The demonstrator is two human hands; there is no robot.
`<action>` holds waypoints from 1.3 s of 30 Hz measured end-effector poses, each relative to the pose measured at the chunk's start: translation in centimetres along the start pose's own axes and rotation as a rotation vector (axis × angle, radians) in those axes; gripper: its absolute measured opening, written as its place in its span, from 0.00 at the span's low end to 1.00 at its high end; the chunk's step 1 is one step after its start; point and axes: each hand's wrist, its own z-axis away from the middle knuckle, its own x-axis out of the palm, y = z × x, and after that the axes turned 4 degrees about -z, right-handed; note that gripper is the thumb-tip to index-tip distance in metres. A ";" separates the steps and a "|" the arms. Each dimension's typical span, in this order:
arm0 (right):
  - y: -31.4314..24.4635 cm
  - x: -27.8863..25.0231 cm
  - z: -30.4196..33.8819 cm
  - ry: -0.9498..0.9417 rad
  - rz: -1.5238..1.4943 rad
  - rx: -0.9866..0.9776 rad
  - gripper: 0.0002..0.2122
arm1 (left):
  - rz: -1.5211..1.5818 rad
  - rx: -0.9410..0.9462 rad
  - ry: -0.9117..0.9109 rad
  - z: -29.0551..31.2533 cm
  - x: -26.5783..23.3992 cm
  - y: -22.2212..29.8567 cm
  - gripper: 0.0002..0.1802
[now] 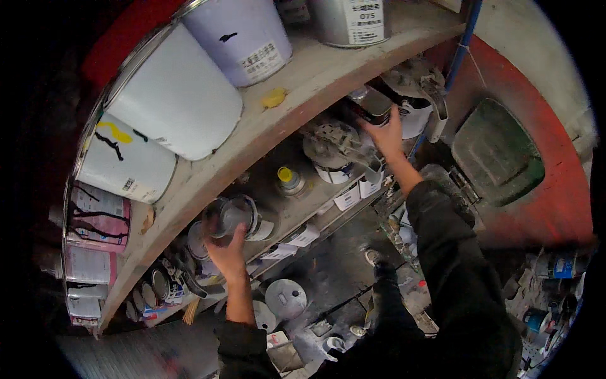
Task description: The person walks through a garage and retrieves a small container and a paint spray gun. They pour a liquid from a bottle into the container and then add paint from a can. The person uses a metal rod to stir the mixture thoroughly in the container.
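My left hand (226,251) is wrapped round a clear plastic cup (237,213) on the lower shelf, its fingers partly smeared by motion. Just right of the cup is an open can (262,228) with a pale label. Farther right, my right hand (386,134) grips the near side of a dark rectangular tin (375,107) with a metal cap, under the upper shelf. Between my hands stand a small bottle with a yellow cap (287,175) and a paint can with a crusted grey lid (328,148).
Large paint cans, including a white one (173,95) and a lilac one (243,38), crowd the upper shelf (303,95), whose edge overhangs my hands. A green-black panel (499,151) is at right. Buckets (286,298) and clutter lie on the floor by my feet.
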 end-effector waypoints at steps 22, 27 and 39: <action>-12.8 -36.8 53.3 0.031 0.418 0.625 0.10 | -0.007 0.179 -0.246 17.4 -13.6 4.5 0.38; -16.1 -40.9 62.7 0.055 0.329 0.779 0.08 | 0.067 0.107 -0.386 22.5 -19.9 4.5 0.37; -23.3 -46.1 75.3 0.354 0.477 0.658 0.06 | 0.138 0.132 -0.539 31.0 -23.0 6.0 0.32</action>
